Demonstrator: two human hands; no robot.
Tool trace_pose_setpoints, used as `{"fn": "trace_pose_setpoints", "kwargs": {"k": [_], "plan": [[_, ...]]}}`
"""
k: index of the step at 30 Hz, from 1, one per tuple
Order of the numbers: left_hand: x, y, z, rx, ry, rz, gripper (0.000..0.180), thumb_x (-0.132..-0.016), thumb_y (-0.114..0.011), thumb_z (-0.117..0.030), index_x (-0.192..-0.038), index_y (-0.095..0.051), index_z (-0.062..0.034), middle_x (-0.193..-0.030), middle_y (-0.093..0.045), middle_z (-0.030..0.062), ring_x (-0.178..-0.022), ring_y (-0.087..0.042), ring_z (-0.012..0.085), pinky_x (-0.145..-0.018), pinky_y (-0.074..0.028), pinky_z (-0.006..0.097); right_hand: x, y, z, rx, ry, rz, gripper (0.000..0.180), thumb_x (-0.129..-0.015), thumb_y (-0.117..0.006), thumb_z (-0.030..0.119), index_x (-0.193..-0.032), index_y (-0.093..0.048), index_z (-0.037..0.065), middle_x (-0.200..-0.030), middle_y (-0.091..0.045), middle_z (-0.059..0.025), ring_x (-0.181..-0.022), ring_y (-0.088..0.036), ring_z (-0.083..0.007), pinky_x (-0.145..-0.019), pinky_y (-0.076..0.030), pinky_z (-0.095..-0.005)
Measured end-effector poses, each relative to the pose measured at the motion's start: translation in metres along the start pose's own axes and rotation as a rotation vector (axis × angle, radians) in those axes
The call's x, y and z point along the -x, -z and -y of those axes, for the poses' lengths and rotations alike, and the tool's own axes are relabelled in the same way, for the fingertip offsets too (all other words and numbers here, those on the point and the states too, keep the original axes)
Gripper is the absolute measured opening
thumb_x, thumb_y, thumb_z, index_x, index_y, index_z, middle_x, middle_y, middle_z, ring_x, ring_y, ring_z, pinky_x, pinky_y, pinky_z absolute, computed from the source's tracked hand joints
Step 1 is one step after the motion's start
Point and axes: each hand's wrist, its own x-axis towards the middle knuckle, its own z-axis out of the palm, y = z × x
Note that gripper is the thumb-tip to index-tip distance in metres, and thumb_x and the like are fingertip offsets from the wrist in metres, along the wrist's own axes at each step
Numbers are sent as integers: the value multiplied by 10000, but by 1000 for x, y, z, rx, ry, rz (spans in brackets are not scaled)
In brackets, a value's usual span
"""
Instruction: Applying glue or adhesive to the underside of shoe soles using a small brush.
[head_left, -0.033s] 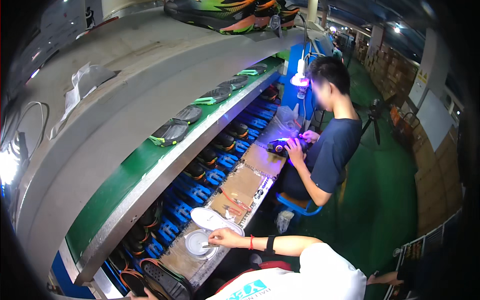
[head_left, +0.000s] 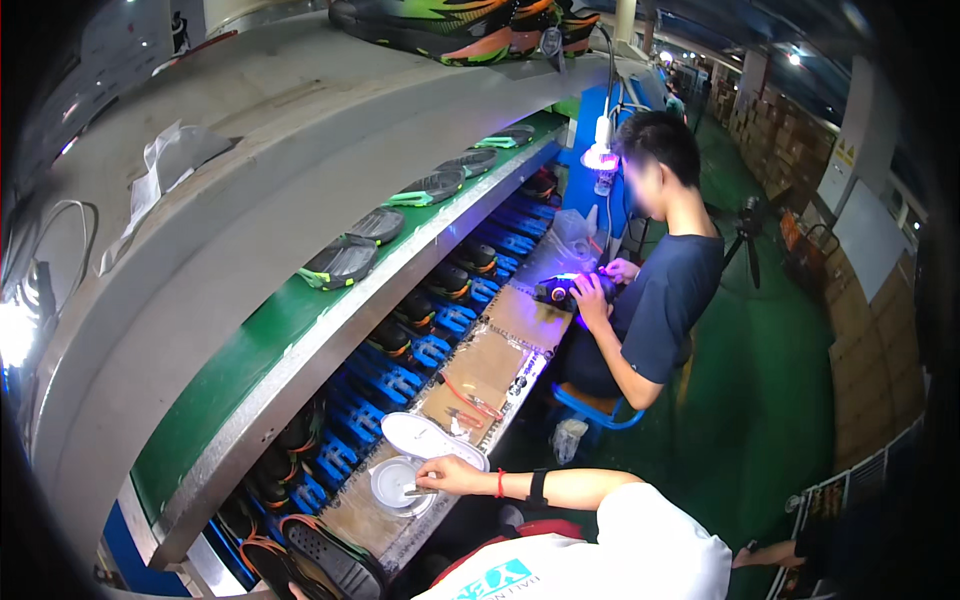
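Room: a workshop with a smooth green floor and stacked brown cartons far back.
Housing: a broad, curved grey metal housing, filling the left.
Belt: a green conveyor belt below it, carrying black-and-green shoe soles.
Bench: a long worktop covered in scuffed brown cardboard, purple-lit at its far end, where a seated co-worker in a dark T-shirt handles a black shoe.
Bowl: round, white, on the bench's near end.
Right hand: fingertips pinching a small pale tool over the bowl.
Left hand: cut off beside a dark, hole-dotted sole; grip cannot be told.
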Motion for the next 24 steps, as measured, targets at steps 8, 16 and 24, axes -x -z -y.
{"fn": "trace_pose_setpoints", "kwargs": {"k": [8,16,24], "plan": [[28,-102,184,36,-102,301,562,-841,-685,-356,-1174,-538,73,-1115,-587,274,-982,-565,418,-862,-447,443,-7,-33,-6,32,-38,96,194,-841,-614,215,-866,-697,42,-840,-692,-129,-785,-663,-241,-745,-504,-359],[4,-86,146,-43,-210,477,251,-960,-484,-262,-945,-514,-14,-902,-627,235,-839,-601,415,-730,-466,474,-38,-31,-24,408,62,40,169,-809,-648,217,-835,-716,65,-857,-676,-146,-795,-649,-336,-717,-508,-420],[-15,-1,83,612,-15,330,369,-830,-558,-51,-1182,-484,33,-953,-627,178,-830,-634,354,-745,-508,407,-35,-58,-19,523,144,171,151,-838,-642,205,-864,-692,65,-896,-640,-124,-786,-629,-345,-694,-502,-425]]}}
